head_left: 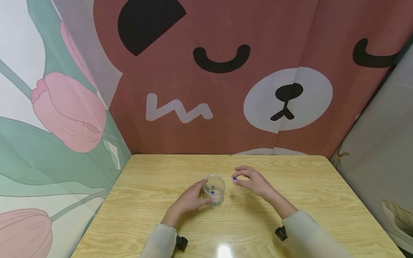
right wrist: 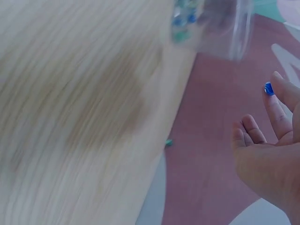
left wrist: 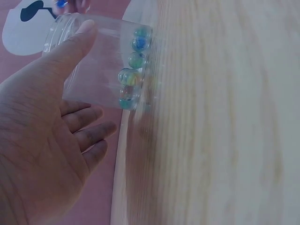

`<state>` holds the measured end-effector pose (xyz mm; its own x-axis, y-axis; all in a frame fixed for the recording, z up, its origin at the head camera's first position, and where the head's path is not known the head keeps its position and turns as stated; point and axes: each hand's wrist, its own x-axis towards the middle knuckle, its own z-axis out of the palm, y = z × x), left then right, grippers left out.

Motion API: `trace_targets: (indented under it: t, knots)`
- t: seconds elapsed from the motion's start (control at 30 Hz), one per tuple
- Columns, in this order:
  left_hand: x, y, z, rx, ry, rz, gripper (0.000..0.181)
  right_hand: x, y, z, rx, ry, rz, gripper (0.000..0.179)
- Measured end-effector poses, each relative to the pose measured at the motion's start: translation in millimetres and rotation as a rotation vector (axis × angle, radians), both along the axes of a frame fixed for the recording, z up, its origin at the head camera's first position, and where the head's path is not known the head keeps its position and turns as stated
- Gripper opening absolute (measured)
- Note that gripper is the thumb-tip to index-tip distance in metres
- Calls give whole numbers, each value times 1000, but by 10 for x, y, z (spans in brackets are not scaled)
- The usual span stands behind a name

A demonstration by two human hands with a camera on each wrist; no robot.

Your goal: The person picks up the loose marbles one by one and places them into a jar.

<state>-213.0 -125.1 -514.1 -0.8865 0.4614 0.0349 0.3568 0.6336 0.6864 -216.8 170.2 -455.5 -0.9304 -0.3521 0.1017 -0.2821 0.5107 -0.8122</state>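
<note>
A clear plastic jar (head_left: 219,195) without a lid stands upright on the table, several glass marbles (left wrist: 136,60) lying on its bottom. My left hand (head_left: 191,197) holds the jar from the left, thumb on the near side and fingers behind it. To the right of the jar and above the table, my right hand (head_left: 253,181) pinches a blue marble (right wrist: 268,88) between thumb and index finger. The other fingers of that hand are loosely bent.
The wooden table (head_left: 135,215) reaches back to a curtain (head_left: 226,118) printed with a bear. A small green marble (head_left: 229,154) lies at the table's far edge. Flowered cloth (head_left: 64,107) hangs on the left and a pale cloth (head_left: 377,136) on the right.
</note>
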Motion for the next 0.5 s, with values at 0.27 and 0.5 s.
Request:
trace_targets:
  t: [0.27,0.5]
  knots:
    - [-36,-24,34,34,6,-35,90,-43,-418,25,-53,2,15,21]
    - [-21,-5,11,41,-5,-54,90,-29,-561,-87,-96,-44,9,20]
